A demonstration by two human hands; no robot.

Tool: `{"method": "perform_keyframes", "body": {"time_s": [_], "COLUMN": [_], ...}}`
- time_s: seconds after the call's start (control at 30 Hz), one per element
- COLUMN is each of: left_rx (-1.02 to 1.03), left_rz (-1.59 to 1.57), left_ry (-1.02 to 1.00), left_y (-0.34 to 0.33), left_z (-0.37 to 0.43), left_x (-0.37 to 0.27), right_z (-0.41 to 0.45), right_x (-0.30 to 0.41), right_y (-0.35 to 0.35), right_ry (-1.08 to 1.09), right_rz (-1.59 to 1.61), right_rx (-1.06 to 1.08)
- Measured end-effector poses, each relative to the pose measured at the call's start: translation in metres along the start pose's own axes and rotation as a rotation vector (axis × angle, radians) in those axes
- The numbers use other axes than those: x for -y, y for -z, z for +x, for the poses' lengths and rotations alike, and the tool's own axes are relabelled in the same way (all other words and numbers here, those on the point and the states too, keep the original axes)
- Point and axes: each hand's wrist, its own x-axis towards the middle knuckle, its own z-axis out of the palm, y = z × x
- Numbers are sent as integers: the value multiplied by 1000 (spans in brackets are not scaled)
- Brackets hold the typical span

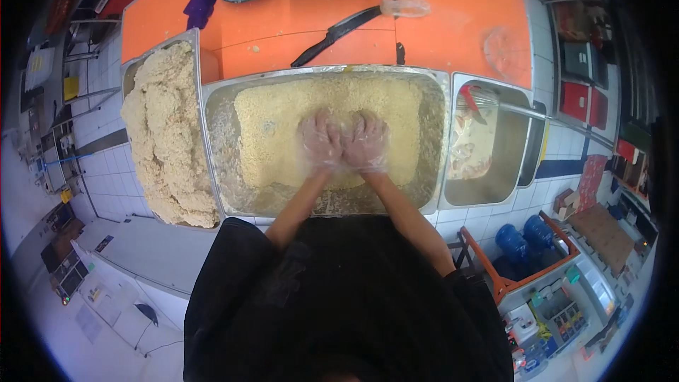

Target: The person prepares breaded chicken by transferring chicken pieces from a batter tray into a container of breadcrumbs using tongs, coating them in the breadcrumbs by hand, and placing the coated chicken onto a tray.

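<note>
Both my hands wear thin clear plastic gloves and rest side by side on pale yellow crumbs (270,154) in a wide metal pan. My left hand (321,140) and my right hand (366,140) touch, or nearly touch, at the thumbs. Their fingertips point to the far side and are partly sunk in the crumbs, so anything beneath the palms is hidden. The metal pan (443,191) has crumbs stuck along its inner walls. A small greyish patch marks the crumb surface left of my left hand.
A metal pan heaped with lumpy crumb mix (167,138) stands at left. At right, a metal pan (485,191) holds creamy batter with pieces in it, a whisk (480,96) and a red-handled utensil (471,100). A black knife (337,34) lies on the orange table (451,37).
</note>
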Motion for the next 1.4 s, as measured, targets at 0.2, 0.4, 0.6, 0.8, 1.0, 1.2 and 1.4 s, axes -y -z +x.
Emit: {"method": "perform_keyframes", "body": {"time_s": [0.2,0.4,0.6,0.8,1.0,1.2,1.4], "left_rx": [-109,-218,-222,-171,-59,-146,-204], "left_rz": [-12,162,142,90,126,80,79], "left_ry": [-103,21,28,54,184,180,69], "left_y": [-12,-30,-31,-36,-25,-55,-40], "left_z": [10,10,29,33,58,59,62], "left_x": [-5,26,16,20,15,50,32], "right_z": [1,22,50,50,67,84,82], "right_x": [-1,24,24,12,13,28,16], "right_y": [4,20,14,0,10,-3,-12], "right_ry": [132,59,58,100,205,204,207], "right_rz": [25,-2,-58,-106,-219,-159,-89], "right_rx": [-92,-7,-30,25,-17,-8,-35]}}
